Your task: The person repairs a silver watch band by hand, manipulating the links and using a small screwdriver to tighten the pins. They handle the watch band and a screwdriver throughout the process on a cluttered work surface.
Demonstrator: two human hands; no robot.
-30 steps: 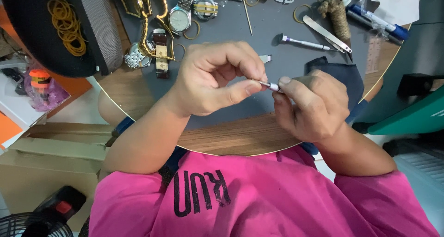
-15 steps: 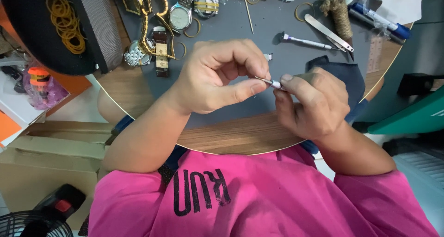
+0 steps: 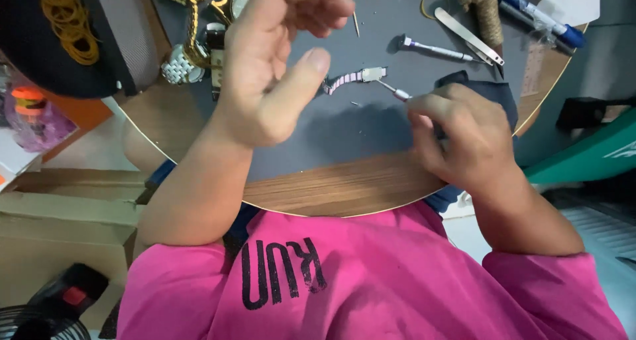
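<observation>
My right hand (image 3: 474, 138) grips a small screwdriver (image 3: 391, 90), tip at the watch bracelet piece (image 3: 354, 79) lying on the grey mat (image 3: 331, 134) of the desk (image 3: 344, 187); left hand (image 3: 278, 61) lifted above it, fingers loose and open, holding nothing I can see.

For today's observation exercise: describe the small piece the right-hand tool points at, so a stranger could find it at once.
Start at the grey mat on the round wooden table. Between the hands, off the tool tip, lies a short pinkish-silver watch band segment. Unlike the watches further back, it lies alone, with no dial.
</observation>
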